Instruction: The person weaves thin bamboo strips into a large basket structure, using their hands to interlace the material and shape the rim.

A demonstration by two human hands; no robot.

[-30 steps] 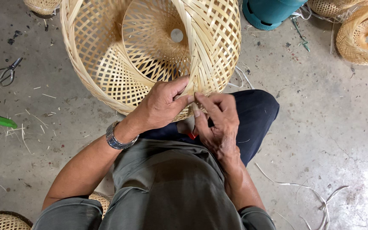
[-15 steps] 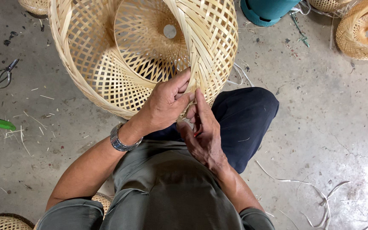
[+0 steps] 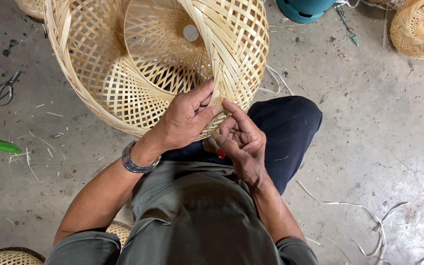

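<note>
Bamboo lattice shade (image 3: pixel 138 73), large and domed, tipped mouth-up over the lap, near rim at mid-frame for easy reach. Left hand (image 3: pixel 185 120) pinching the rim strips shut between thumb and fingers, seemingly to steady the weave. Right hand (image 3: pixel 241 140) loosely curled just beside, forefinger touching one strip; grip half open, holding nothing clear. Far right on the floor: one finished shade (image 3: pixel 418 27). Far left: one pair of scissors (image 3: pixel 6 88).
</note>
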